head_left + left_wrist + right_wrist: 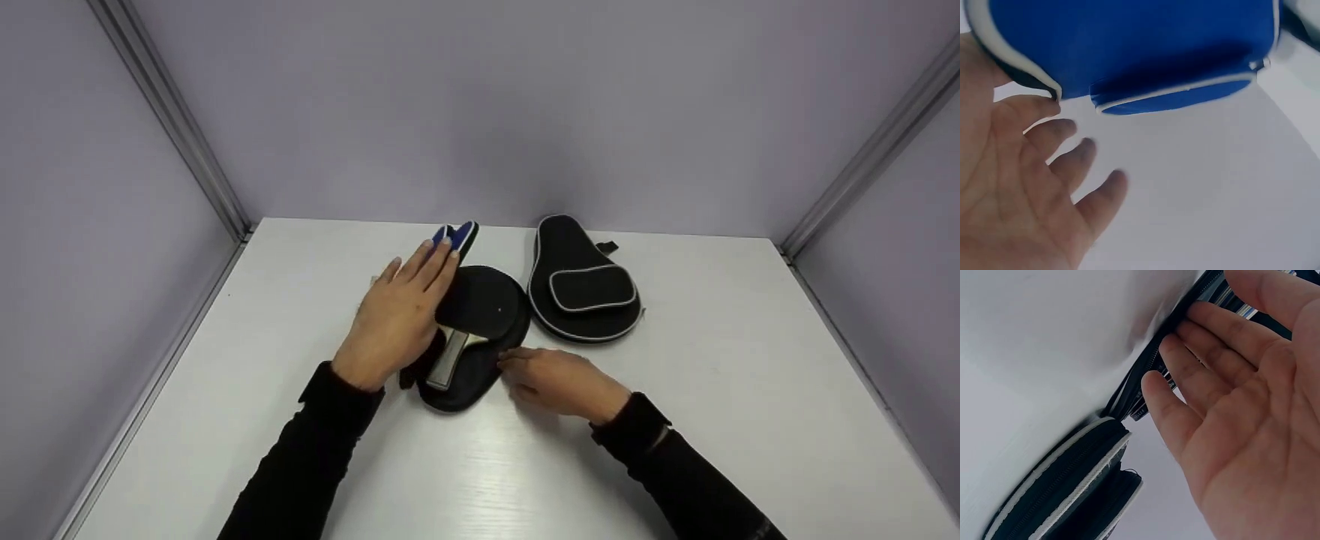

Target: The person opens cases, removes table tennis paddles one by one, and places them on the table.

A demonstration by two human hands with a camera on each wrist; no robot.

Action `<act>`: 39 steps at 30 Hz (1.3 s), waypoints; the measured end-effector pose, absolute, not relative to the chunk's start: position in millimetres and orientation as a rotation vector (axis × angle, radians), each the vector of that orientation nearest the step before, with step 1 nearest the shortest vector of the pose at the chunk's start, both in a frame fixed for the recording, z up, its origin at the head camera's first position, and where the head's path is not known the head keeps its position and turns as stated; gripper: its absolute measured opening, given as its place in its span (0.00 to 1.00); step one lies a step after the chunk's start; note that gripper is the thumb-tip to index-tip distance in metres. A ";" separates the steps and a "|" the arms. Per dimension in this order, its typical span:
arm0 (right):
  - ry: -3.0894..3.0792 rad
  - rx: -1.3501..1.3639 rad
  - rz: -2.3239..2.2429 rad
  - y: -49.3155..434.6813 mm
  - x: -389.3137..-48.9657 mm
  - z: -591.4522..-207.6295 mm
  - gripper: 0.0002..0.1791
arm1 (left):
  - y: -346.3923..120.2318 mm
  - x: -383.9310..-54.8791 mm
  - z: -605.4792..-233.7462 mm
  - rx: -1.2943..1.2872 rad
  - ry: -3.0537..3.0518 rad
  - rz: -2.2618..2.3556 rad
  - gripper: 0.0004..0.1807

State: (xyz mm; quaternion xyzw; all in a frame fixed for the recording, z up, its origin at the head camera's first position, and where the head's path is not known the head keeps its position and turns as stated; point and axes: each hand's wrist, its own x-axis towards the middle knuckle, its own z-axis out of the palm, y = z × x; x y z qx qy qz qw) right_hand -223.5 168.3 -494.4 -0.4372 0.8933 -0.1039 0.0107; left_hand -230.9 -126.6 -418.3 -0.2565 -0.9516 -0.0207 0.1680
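Note:
A black ping-pong paddle [480, 300] with a pale handle [448, 360] lies in an unzipped black paddle case [480, 375], its handle toward the near side. The case's raised cover is blue outside, with white piping [1010, 62] and a blue pocket [1179, 100]. My left hand [397, 315] reaches over the case's left side, fingers mostly straight and touching the blue cover [1140, 39]; its thumb is mostly hidden. On the case's right side, my right hand [559, 381] touches the zippered rim [1151, 354] with its fingertips, thumb spread apart.
A second paddle case [577, 319], black with white piping and a front pocket [592, 289], lies right beside the unzipped one. The white table [712, 450] is bordered by a pale back wall [480, 112] and side panels with metal edges.

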 end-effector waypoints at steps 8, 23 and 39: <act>2.759 -1.418 -0.337 183.6 -220.8 -496.1 0.16 | -141.7 -229.5 -419.6 -0.670 -2.528 0.265 0.45; 2.757 -1.378 -0.327 212.9 -216.4 -494.6 0.19 | -169.0 -240.3 -437.9 -0.772 -3.104 0.038 0.52; 2.856 -1.361 -0.189 217.4 -205.9 -490.5 0.24 | -153.8 -233.6 -448.8 -0.852 -3.114 -0.033 0.46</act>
